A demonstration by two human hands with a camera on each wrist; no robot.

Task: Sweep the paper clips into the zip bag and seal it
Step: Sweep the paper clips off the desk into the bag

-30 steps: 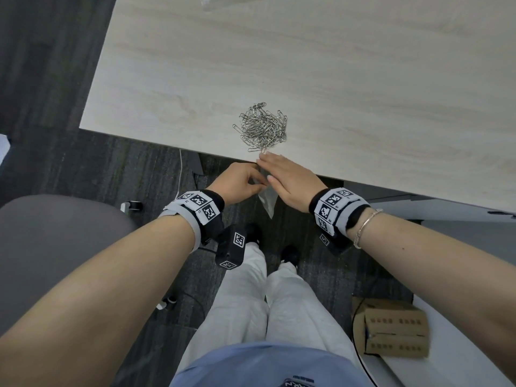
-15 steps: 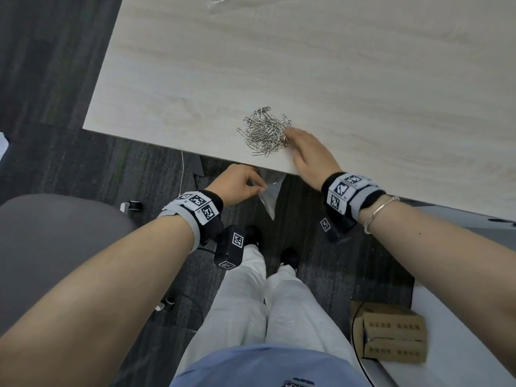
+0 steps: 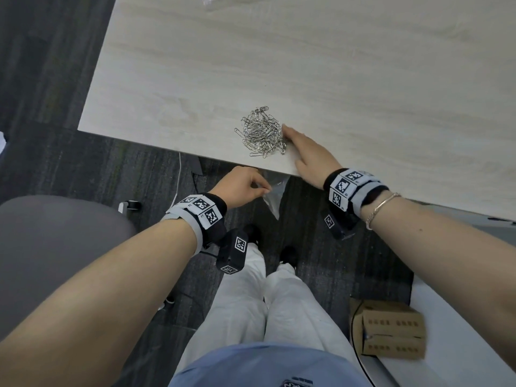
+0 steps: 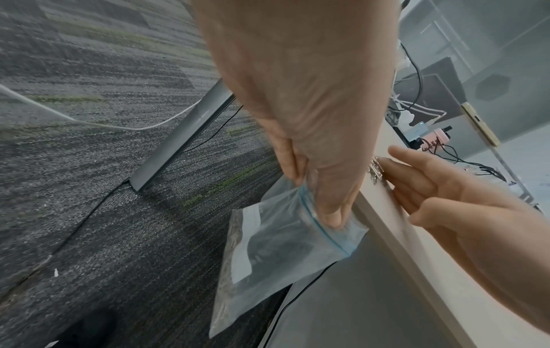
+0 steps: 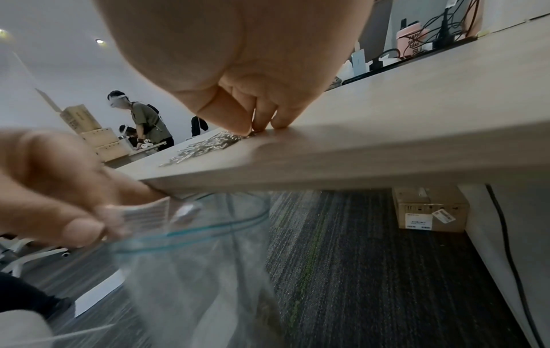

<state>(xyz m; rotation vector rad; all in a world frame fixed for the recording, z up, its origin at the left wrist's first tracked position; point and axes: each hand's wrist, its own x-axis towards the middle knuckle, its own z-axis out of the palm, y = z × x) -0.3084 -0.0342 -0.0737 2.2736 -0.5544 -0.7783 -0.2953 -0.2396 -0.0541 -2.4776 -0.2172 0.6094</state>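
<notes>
A heap of silver paper clips (image 3: 262, 132) (image 5: 205, 146) lies on the pale wooden table (image 3: 307, 65) near its front edge. My right hand (image 3: 301, 149) rests flat on the table, its straight fingers touching the right side of the heap. My left hand (image 3: 245, 185) (image 4: 315, 193) is just below the table edge and pinches the rim of a clear zip bag (image 4: 279, 247) (image 3: 273, 194) with a blue seal strip. The bag (image 5: 193, 247) hangs down with its mouth open under the edge.
Dark carpet lies below the table. A grey chair seat (image 3: 55, 241) is at the left and a cardboard box (image 3: 391, 331) at the lower right. Another clear bag (image 3: 215, 0) shows at the table's far edge. People stand far off in the right wrist view.
My right hand left the bag at the table edge and moved up onto the table to the right side of the clip heap. My left hand keeps holding the bag.
</notes>
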